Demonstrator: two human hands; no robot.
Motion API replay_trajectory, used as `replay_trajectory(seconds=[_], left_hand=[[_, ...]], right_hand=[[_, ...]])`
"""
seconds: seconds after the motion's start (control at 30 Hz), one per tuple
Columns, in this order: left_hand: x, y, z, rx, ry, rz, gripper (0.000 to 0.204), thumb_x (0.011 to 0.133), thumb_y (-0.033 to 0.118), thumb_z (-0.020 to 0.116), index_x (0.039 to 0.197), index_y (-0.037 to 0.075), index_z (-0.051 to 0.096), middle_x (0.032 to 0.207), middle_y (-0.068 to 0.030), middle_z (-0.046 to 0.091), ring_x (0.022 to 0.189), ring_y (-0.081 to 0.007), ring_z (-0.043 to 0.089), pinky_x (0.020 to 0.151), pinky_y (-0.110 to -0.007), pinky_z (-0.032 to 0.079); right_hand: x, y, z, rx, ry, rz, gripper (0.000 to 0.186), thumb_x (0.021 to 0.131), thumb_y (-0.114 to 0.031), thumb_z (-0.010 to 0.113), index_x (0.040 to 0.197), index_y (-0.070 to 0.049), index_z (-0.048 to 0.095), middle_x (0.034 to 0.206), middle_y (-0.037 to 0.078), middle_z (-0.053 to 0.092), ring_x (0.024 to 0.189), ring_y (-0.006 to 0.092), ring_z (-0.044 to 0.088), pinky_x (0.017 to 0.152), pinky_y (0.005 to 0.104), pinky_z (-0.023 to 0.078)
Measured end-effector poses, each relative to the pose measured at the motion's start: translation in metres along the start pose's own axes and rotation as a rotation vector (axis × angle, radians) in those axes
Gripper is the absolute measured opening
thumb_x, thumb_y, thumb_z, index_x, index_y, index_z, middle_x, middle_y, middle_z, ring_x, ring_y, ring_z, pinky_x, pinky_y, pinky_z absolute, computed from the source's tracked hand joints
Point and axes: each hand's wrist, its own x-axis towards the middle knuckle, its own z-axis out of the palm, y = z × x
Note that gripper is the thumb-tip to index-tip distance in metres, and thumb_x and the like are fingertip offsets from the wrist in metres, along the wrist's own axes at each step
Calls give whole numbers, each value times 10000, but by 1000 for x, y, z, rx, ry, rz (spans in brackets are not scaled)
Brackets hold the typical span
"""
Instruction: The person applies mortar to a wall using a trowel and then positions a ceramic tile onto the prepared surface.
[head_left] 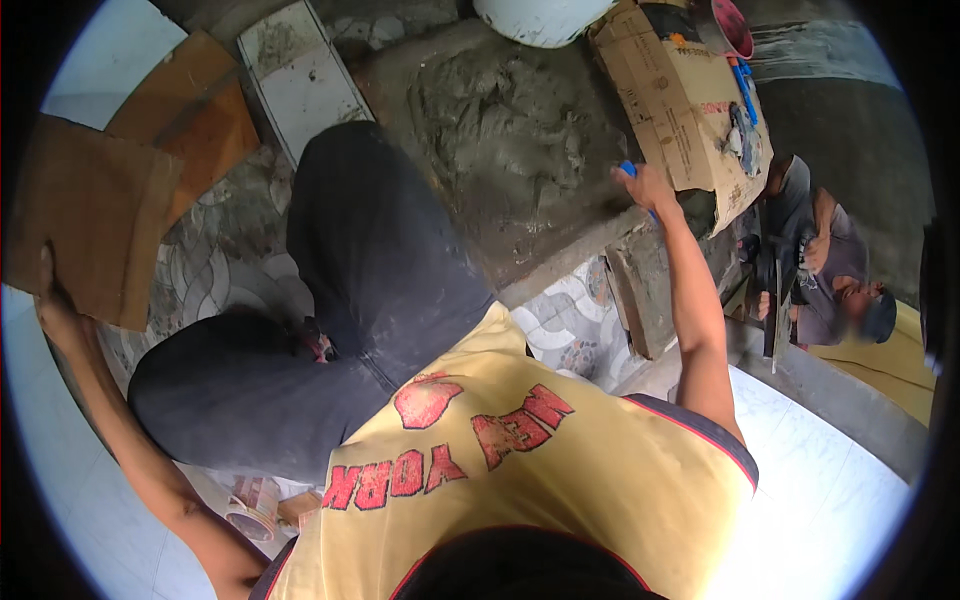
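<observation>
At the far left, my left hand [62, 318] grips the lower left edge of a flat brown square panel [95, 225]. Its thumb lies over the face, and the other fingers are mostly hidden. On the right, my right hand [648, 190] is closed around a blue-handled tool [628, 168], whose working end I cannot make out. That hand is at the right edge of a bed of wet grey mortar [510, 130], close to a cardboard box. The mortar is lumpy and spread in front of my knees.
An orange-brown panel [190, 110] and a white mortar-stained panel [300, 75] lie at the back left. A white bucket [545, 18] stands behind the mortar. Tools rest on the cardboard box [665, 100]. Another person [845, 245] is at the right. A tub [253, 508] sits behind my left leg.
</observation>
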Motion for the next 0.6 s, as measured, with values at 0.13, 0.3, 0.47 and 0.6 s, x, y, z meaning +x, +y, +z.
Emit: replay_trajectory(seconds=[0.13,0.3,0.47,0.6], left_hand=[[-2,-5,38,16,89,20,527,908,185,731,1333,-71,556,1323,-160,596,1128,-262,624,962,-389,522],[-13,2,30,-36,69,13,562,897,203,749,1332,-92,550,1318,-155,598,1131,-263,624,955,-398,529],[-11,11,44,-33,109,-19,546,901,191,740,1322,-101,550,1309,-158,601,1113,-276,636,951,-407,540],[-5,5,54,-59,52,-4,554,896,182,740,1338,-83,538,1301,-156,603,1107,-276,636,952,-413,539]], right_hand=[[80,-26,40,168,2,78,524,897,-431,638,1105,47,691,1110,309,680,1093,422,660,919,465,535],[21,-97,36,-233,-69,-172,393,839,-248,674,1136,9,686,1146,265,687,1105,405,663,939,479,547],[-29,-53,-35,-261,-74,-126,405,818,-229,696,1155,-6,681,1154,247,688,1113,404,660,928,483,550],[38,-51,-9,-62,193,4,326,841,-209,673,1098,-10,703,1120,239,702,1078,389,680,908,480,555]])
